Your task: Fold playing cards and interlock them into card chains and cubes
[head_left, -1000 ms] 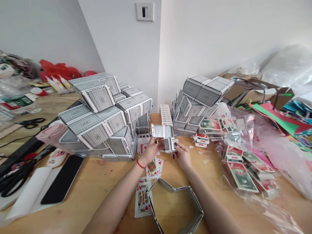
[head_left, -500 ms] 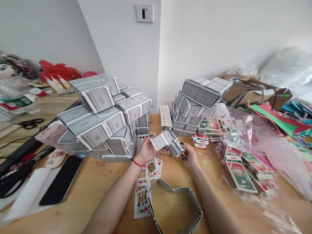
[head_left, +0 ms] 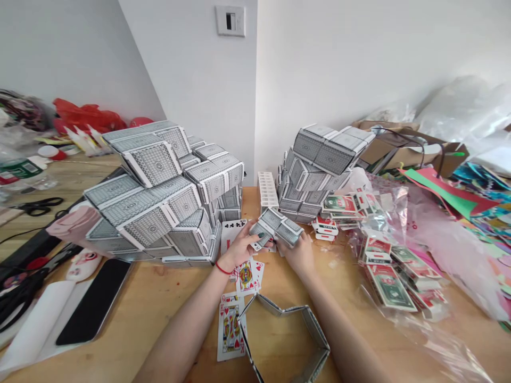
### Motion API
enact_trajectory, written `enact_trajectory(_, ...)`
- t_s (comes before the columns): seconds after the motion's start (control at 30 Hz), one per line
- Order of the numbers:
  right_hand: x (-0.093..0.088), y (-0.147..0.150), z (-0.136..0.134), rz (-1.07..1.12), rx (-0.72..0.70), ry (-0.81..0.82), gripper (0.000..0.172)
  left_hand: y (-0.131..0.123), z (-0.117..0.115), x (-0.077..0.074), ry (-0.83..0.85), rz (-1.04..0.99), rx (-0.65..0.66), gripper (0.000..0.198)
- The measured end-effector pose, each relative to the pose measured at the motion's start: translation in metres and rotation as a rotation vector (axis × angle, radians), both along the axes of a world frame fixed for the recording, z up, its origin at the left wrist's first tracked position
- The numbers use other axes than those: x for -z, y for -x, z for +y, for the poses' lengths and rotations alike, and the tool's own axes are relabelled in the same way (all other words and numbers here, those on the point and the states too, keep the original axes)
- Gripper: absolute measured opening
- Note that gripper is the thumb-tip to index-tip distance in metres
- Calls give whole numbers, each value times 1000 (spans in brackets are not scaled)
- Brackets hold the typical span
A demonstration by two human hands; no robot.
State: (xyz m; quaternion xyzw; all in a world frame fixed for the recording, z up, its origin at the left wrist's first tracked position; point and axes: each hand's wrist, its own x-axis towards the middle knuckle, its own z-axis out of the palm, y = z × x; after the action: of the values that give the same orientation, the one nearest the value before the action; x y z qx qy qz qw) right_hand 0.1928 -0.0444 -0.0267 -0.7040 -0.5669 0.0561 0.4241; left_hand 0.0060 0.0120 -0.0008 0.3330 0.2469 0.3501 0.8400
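Both of my hands hold one small folded piece of grey-backed playing cards (head_left: 275,227) just above the wooden table (head_left: 159,303). My left hand (head_left: 240,248), with a red band at the wrist, grips its left end. My right hand (head_left: 297,252) is closed on its right end, fingers curled under it. Loose face cards (head_left: 230,330) lie below my left wrist. A bent chain of joined cards (head_left: 293,334) stands on edge between my forearms.
A big pile of card blocks (head_left: 159,197) stands at left, a smaller stack (head_left: 319,165) by the wall. Boxed decks (head_left: 389,284) in plastic wrap lie at right. A phone (head_left: 92,300), scissors (head_left: 18,292) and paper (head_left: 38,327) are at left.
The folded card piece was spread open and turned a second ago. My hands have since folded it together and lowered it slightly toward the table.
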Motion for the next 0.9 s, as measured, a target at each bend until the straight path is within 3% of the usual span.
enact_trajectory(0.13, 4, 5, 2, -80, 44, 75, 40, -3, 1, -1, 69, 36, -159, 35)
enact_trajectory(0.33, -2, 2, 2, 300, -25, 42, 42, -5, 2, -7, 81, 0, -221, 23)
enact_trajectory(0.5, -7, 2, 0, 413, 60, 87, 30, -5, 2, -7, 70, -29, -214, 24)
enact_trajectory(0.67, -5, 2, -1, 544, -101, 120, 34, -5, 2, -5, 71, -36, -251, 23)
enact_trajectory(0.9, -8, 2, 0, 345, -191, -109, 28, -7, 6, -2, 175, -47, -372, 13)
